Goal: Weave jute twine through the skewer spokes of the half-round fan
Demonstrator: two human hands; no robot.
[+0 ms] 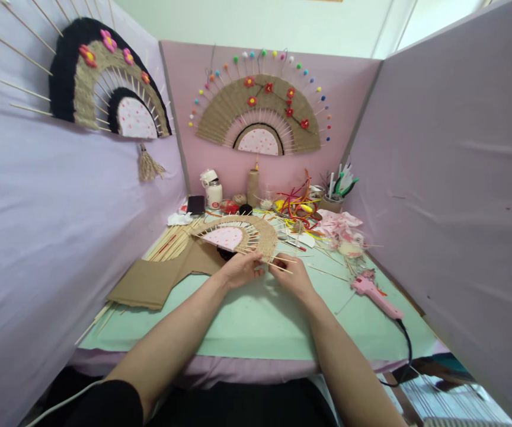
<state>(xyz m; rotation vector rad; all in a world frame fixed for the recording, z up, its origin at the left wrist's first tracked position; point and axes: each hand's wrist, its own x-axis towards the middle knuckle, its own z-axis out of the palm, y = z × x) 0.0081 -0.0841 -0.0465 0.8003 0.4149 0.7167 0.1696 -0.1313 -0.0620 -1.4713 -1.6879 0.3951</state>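
A half-round fan of woven tan twine on thin wooden sticks is held tilted just above the table. Its centre is a white half-circle with pink dots. My left hand grips the fan's lower right edge, thumb on top and fingers beneath. Close by on the right, my right hand has its fingers closed at the same edge, beside bare stick ends that jut out over it. What those fingers pinch is hidden. Below the fan, something black partly shows.
Cut cardboard and a bundle of sticks lie left. A pink glue gun with a black cord rests right. Behind are a white bottle, a twine spool, and colourful pipe cleaners. Finished fans hang on the partitions.
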